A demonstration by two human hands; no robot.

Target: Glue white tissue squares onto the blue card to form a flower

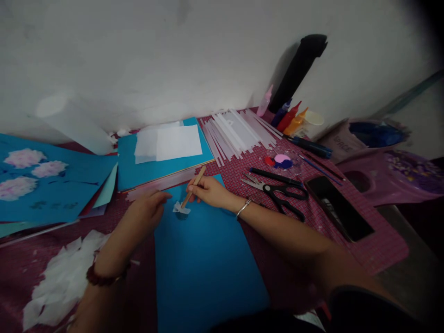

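In the head view my right hand (pixel 207 189) pinches a flat wooden craft stick (pixel 198 178), held tilted. Its lower end touches a small crumpled piece of white tissue paper (pixel 178 207). That piece lies over a wet-looking round patch on a blue sheet of paper (pixel 208 263). My left hand (pixel 150 209) hovers over the sheet's left edge, fingers loosely stretched toward the tissue piece, with nothing visible in them. A heap of torn white tissue (pixel 69 273) lies beside my left forearm.
Scissors (pixel 267 188), a black pen (pixel 275 177), a phone (pixel 338 208) and a paint palette (pixel 282 161) lie to the right. Paper strips (pixel 239 132), paint bottles (pixel 289 118) and blue card with white sheets (pixel 178 143) sit behind. Left is a flower picture (pixel 86 189).
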